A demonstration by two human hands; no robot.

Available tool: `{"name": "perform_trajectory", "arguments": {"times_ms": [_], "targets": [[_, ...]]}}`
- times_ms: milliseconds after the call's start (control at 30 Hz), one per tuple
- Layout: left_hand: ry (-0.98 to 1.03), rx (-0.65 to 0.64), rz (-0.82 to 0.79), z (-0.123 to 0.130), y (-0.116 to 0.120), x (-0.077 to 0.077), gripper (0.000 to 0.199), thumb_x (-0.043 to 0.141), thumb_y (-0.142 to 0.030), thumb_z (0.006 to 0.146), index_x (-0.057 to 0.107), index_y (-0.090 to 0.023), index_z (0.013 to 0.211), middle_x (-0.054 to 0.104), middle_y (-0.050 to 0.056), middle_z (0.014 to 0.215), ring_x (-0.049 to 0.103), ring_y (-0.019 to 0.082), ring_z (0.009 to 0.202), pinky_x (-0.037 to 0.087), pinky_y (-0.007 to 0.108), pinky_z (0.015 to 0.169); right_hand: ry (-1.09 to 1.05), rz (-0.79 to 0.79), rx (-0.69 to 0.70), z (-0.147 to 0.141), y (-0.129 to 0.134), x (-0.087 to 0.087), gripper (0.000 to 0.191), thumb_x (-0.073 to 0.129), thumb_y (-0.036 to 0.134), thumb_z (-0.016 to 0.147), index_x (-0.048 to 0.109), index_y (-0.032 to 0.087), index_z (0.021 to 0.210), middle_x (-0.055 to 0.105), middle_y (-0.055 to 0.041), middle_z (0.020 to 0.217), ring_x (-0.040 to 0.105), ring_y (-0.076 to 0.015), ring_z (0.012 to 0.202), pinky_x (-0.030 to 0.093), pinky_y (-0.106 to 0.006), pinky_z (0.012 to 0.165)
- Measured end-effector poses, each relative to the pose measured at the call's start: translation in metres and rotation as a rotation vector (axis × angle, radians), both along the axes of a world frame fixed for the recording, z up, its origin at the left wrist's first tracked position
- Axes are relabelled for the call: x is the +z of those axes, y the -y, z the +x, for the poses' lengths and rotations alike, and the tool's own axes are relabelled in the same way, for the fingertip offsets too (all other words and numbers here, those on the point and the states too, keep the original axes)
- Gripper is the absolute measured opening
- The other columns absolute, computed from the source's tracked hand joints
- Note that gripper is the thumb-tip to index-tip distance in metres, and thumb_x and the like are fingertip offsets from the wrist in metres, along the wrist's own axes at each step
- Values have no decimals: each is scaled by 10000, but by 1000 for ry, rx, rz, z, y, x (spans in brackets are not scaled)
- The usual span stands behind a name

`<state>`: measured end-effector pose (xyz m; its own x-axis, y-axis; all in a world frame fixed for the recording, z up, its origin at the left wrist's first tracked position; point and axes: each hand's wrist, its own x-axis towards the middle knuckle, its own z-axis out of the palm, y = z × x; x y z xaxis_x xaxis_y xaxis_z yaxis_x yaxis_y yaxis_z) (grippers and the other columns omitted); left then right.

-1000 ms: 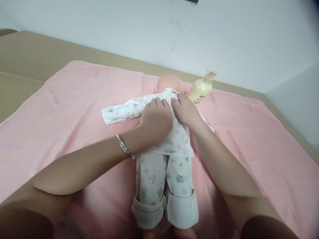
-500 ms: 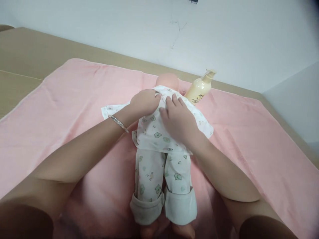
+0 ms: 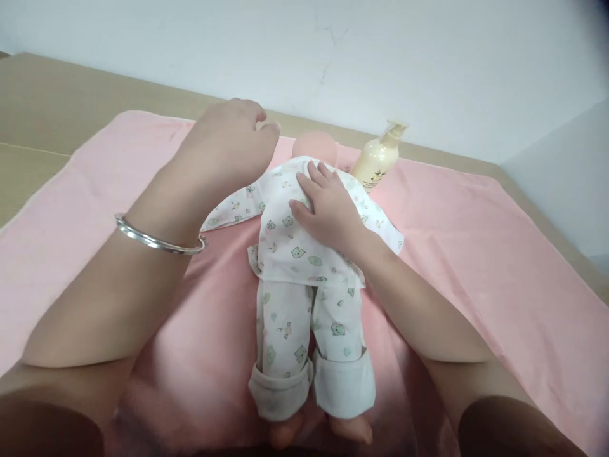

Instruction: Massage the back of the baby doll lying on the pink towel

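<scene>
At far left, the bare table (image 3: 57, 101) showed beyond the edge of the pink cloth (image 3: 90, 190). You wore a silver bangle (image 3: 162, 241) on your left wrist. Your left hand (image 3: 238, 143) was raised over the doll's left-hand sleeve (image 3: 238, 206), fingers loosely bent, thumb apart from the forefinger, nothing seen in its grip; its palm was hidden from view. The doll (image 3: 314, 147) lay at the centre of the cloth, head away from you and feet towards you, dressed in a white printed shirt (image 3: 290, 254) and matching trousers (image 3: 288, 317) with turned-up cuffs. Your right hand (image 3: 330, 212) rested spread on the upper part of the shirt, fingers extended and not closed on the fabric. To its right, the cream pump bottle (image 3: 379, 158) was near the doll's head, its pump towards the pale wall (image 3: 451, 70) behind
</scene>
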<state>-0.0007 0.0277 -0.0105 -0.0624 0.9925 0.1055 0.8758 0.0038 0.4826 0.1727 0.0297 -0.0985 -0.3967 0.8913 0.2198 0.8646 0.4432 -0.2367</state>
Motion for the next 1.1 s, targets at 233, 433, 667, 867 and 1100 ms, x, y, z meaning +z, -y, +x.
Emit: {"name": "perform_trajectory", "arguments": {"times_ms": [233, 433, 667, 867, 1100], "targets": [[-11, -56, -11, 5, 1, -6, 545, 427, -406, 1008, 555, -184, 1489, 567, 105, 1539, 609, 315, 1312, 517, 509, 1102, -39, 59, -49, 0, 1, 1, 505, 473, 254, 998, 495, 127, 1487, 328, -155, 1652, 227, -364, 1579, 233, -644, 1293], [15, -29, 27, 9, 6, -2, 525, 469, -410, 994, 593, -190, 1455, 586, 82, 1525, 548, 323, 1419, 480, 491, 1177, -40, 16, 3, 6, -2, 8, 527, 540, 318, 986, 499, 160, 1487, 303, -154, 1664, 289, -374, 1553, 282, -661, 1258], [7, -21, 36, 19, 11, -3, 497, 535, -404, 978, 620, -218, 1431, 628, 25, 1481, 574, 300, 1400, 470, 465, 1202, 24, 33, 47, 6, -4, 2, 463, 572, 345, 997, 554, 162, 1422, 309, -152, 1663, 236, -403, 1567, 226, -680, 1270], [-5, -73, 62, 24, 8, -12, 454, 523, -362, 977, 661, -207, 1381, 644, 18, 1466, 614, 274, 1347, 488, 428, 1181, -14, 44, 40, 8, -2, 15, 489, 557, 352, 1018, 521, 172, 1471, 314, -128, 1665, 212, -383, 1579, 232, -658, 1282], [18, -2, 73, 22, 0, -15, 431, 492, -317, 992, 665, -189, 1365, 671, 60, 1426, 612, 246, 1335, 473, 411, 1180, 169, -16, 273, 1, 5, 8, 397, 510, 319, 1066, 582, 158, 1422, 341, -115, 1656, 197, -357, 1587, 148, -667, 1309]]}}
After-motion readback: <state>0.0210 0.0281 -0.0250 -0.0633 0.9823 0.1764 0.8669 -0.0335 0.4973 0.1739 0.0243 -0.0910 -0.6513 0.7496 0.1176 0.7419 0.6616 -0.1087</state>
